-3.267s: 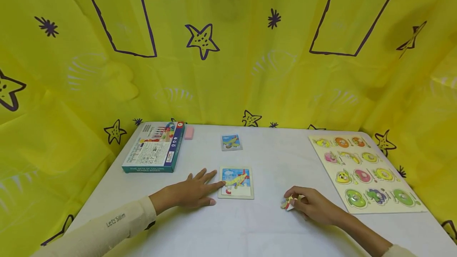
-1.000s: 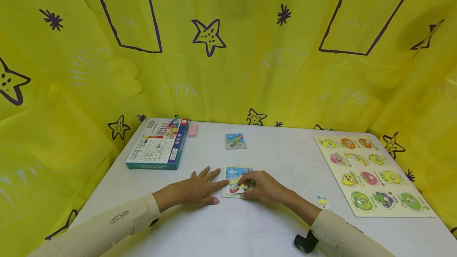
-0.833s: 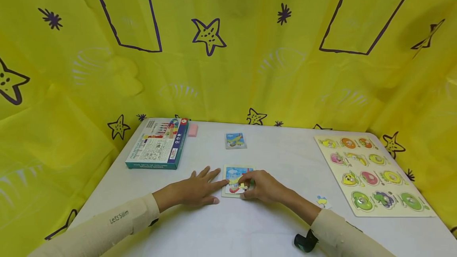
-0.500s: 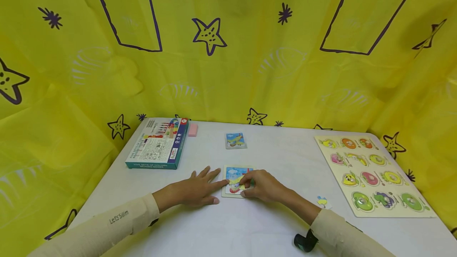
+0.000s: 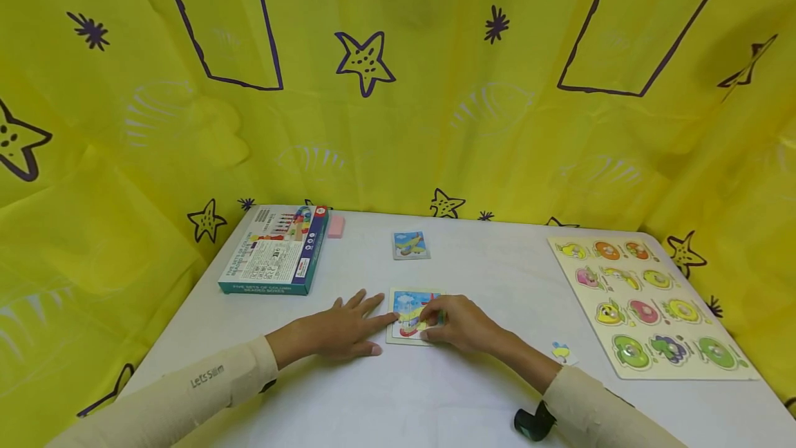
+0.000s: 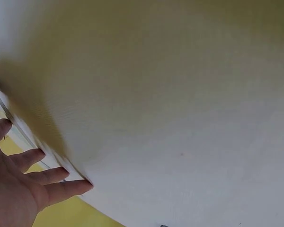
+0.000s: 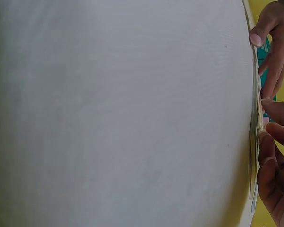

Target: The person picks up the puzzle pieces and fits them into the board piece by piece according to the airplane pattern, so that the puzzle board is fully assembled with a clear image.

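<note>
In the head view a small square jigsaw board point(image 5: 398, 341) with an airplane picture lies mid-table. My left hand point(image 5: 338, 330) rests flat beside it, fingers spread and straight, the index fingertip on its left edge. Over the picture's right part, my right hand point(image 5: 463, 323) pinches a yellow-and-white puzzle piece point(image 5: 423, 325) between thumb and fingers, low against the board. Those fingers hide the board's right side and most of the piece. The right wrist view shows the right fingers point(image 7: 270, 165) at the board's edge; the left wrist view shows the left hand point(image 6: 19, 184) with fingers extended.
A loose puzzle piece point(image 5: 561, 351) lies right of my right forearm. Behind the board is a small airplane picture card point(image 5: 410, 245). A teal-edged box point(image 5: 273, 251) and pink block point(image 5: 336, 227) sit back left; a fruit board point(image 5: 649, 310) lies at right.
My right hand has come from the right, carrying the puzzle piece onto the board and leaving another piece on the table. Lately its fingers have shifted slightly, lowering the piece. The left hand stays put.
</note>
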{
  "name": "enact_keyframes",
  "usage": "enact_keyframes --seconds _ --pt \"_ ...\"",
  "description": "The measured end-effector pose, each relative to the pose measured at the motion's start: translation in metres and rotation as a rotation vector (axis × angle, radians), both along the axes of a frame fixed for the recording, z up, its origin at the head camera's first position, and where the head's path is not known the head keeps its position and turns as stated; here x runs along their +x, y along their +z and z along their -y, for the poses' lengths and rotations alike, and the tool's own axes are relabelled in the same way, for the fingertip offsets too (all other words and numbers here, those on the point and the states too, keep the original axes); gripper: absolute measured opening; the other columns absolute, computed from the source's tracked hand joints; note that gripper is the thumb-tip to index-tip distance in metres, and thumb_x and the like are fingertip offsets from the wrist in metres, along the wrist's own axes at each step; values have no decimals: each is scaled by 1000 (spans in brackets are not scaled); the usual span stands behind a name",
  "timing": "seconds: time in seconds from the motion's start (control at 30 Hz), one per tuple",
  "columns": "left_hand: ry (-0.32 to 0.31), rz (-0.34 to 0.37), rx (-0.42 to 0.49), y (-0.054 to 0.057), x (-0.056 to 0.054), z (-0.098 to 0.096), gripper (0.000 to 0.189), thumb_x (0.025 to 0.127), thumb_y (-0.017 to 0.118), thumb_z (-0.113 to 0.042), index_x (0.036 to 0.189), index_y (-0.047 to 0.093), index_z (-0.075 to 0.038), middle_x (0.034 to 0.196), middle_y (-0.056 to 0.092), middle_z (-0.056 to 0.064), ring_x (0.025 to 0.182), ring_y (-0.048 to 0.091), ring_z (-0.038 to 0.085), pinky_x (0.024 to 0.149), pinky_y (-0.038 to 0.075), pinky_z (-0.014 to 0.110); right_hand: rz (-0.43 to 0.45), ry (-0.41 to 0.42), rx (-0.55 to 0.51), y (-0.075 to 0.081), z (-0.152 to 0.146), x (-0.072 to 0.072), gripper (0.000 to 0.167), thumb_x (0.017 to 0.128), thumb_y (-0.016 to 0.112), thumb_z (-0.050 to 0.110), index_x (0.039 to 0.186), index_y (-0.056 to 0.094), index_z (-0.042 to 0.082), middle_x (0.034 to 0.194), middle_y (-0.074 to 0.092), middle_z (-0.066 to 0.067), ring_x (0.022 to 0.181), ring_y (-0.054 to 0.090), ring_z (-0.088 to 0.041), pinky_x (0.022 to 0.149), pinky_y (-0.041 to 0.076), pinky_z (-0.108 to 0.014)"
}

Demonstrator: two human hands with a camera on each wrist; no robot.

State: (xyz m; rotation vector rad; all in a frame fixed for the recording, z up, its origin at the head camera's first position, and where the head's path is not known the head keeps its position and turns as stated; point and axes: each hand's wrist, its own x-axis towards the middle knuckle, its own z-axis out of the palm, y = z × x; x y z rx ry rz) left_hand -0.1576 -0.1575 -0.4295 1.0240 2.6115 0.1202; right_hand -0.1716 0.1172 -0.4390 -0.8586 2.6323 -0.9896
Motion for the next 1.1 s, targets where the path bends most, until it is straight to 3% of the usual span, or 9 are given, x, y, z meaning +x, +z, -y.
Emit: enact_keyframes --seconds 0.13,0.27,0.43,0.9,1.1 --pt "-21 -21 6 -1 -1 -2 63 102 47 -55 159 31 -32 166 24 15 150 25 46 111 32 67 8 -9 -17 -1 -4 1 16 85 82 21 97 75 13 83 63 11 73 51 -4 66 42 -21" --pt "-81 -52 35 -4 2 -7 60 103 45 -54 158 30 -35 165 24 16 149 27 45 111 34 65 11 -12 -33 -1 -7 2 16 84 82 20 97 76 12 82 63 10 72 50 -3 65 42 -21" --pt "-126 -45 27 -5 7 -13 59 104 43 -53 159 27 -38 166 21 18 149 25 47 111 35 65 3 -9 -40 -3 -7 1 16 84 82 20 97 77 11 84 66 10 74 53 -3 67 44 -21" --pt "-126 -38 2 -2 9 -14 59 104 44 -50 159 28 -36 167 20 18 148 27 48 112 35 63 33 -1 -31 -3 -6 -2 14 85 81 18 97 79 11 84 67 10 75 53 -3 68 45 -21" --pt "-107 -32 0 -2 10 -14 58 104 44 -52 158 28 -38 167 19 16 149 26 47 108 35 69 39 7 -26 -1 -5 -2 14 85 81 18 98 79 11 83 66 10 74 53 -3 67 45 -21"
